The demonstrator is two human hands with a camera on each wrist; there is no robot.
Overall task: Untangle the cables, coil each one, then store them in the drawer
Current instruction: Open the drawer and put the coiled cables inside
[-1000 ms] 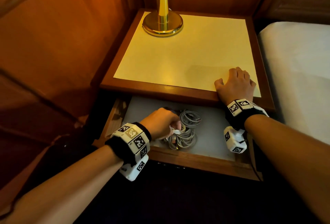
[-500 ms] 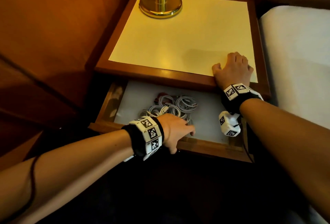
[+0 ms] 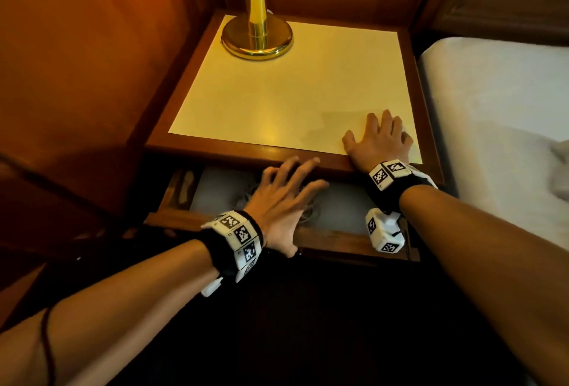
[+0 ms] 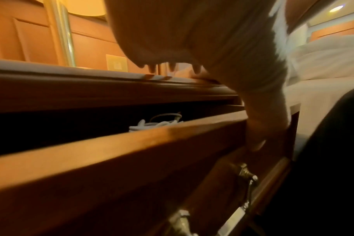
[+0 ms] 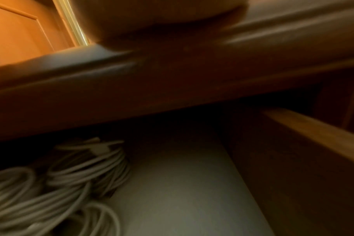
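Note:
Several coiled white cables [image 5: 87, 162] lie together in the left part of the half-open wooden drawer [image 3: 335, 236]. In the head view my left hand [image 3: 286, 198] covers most of them; only a few loops [image 3: 311, 213] show beside it. This hand is spread over the drawer with straight fingers reaching the nightstand's front rim, and its thumb [image 4: 257, 143] presses on the drawer front. It holds nothing. My right hand [image 3: 378, 139] lies flat on the nightstand top [image 3: 277, 93] at its front right corner. The left wrist view shows the cables [image 4: 158, 123] over the drawer's front edge.
A brass lamp base [image 3: 257, 37] stands at the back left of the nightstand. A brass pull handle [image 4: 247, 174] hangs on the drawer front. A bed with white sheets [image 3: 498, 108] lies right of the nightstand. Wood panelling closes the left and back.
My left hand has let go of the cables and come out to the drawer front, fingers now spread. The drawer opening looks narrower. The right hand stays on the nightstand.

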